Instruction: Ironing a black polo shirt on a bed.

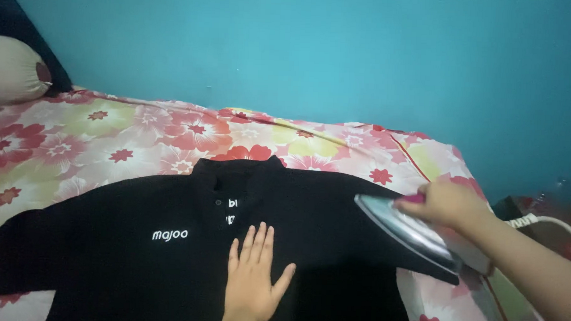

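Black short-sleeved polo shirt (pixel 168 251) spread flat on floral bedsheet (pixel 77 147). Left hand (pixel 251 283) pressed open-palmed on shirt front. Silver-soled clothes iron (pixel 409 233) gripped by right hand (pixel 442 203), tilted over shirt's sleeve.

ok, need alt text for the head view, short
A person's left hand presses flat on a black polo shirt spread over a floral bedsheet, while the right hand holds an iron tilted above the shirt's sleeve. Teal wall behind.

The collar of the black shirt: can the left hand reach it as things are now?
Probably yes. The left hand lies flat on the black shirt just below the collar, and nothing lies between them. The iron in the right hand is off to the side.
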